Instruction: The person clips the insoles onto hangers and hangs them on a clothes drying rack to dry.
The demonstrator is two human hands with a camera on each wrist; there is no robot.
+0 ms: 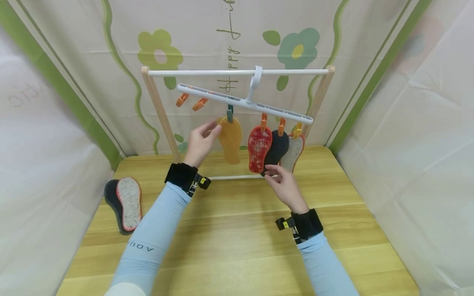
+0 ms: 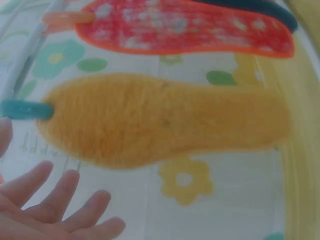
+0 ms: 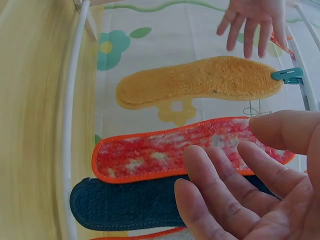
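A yellow-orange fuzzy insole (image 1: 231,142) hangs from a teal clip (image 3: 287,74) on a tilted white hanger (image 1: 246,102). Beside the insole's upper end is my left hand (image 1: 203,142), its fingers extended and apart from it in both wrist views. Further right hang a red-and-white insole (image 1: 259,149) with an orange rim, a dark blue insole (image 3: 129,202) and a grey insole (image 1: 292,153) edged in red, overlapping one another. My right hand (image 1: 284,187) is in front of their lower ends, fingers loosely bent with nothing between them.
The hanger hooks over the white top bar (image 1: 207,73) of a wooden-legged rack. Two orange clips (image 1: 200,104) dangle bare at its raised left end. A grey insole (image 1: 129,203) overlaps a dark one (image 1: 112,201) on the table (image 1: 229,246) at left. Printed curtains surround the table.
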